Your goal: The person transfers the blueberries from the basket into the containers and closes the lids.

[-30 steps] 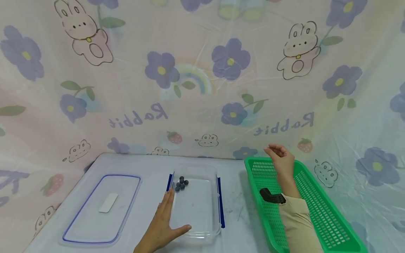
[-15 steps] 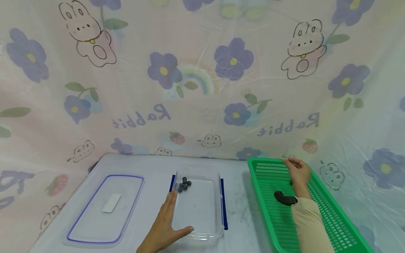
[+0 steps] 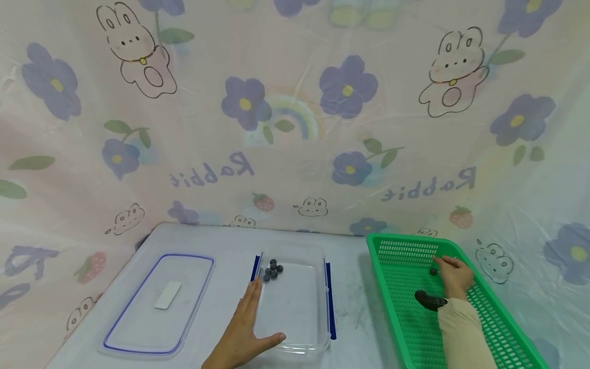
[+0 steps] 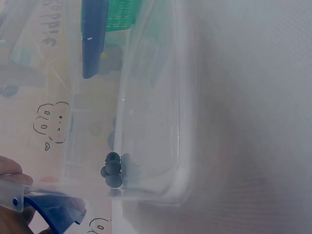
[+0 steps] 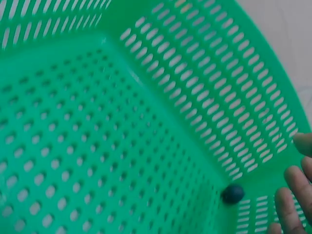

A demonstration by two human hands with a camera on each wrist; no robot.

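Observation:
Several blueberries (image 3: 273, 270) lie clustered at the left side inside a clear plastic container (image 3: 295, 347). My left hand (image 3: 241, 328) rests against the container's left wall with fingers straight and thumb spread across the near corner. In the left wrist view its fingertips (image 4: 9, 168) show beside a blue latch (image 4: 58, 212). My right hand (image 3: 455, 277) is down inside the green basket (image 3: 382, 287), near its far right corner. A single blueberry (image 5: 233, 194) sits there on the basket floor. My right fingers (image 5: 292, 195) are loosely bent and apart from it, holding nothing.
A clear lid with a blue seal (image 3: 159, 302) lies left of the container, with a white rectangular piece (image 3: 168, 295) on it. The container's right blue latch (image 3: 332, 302) hangs out toward the basket. A patterned curtain (image 3: 295, 154) closes off the back.
My right hand has lowered from above the basket's far end down into it, moving right. The lone blueberry has come into sight. My left hand holds its place against the container.

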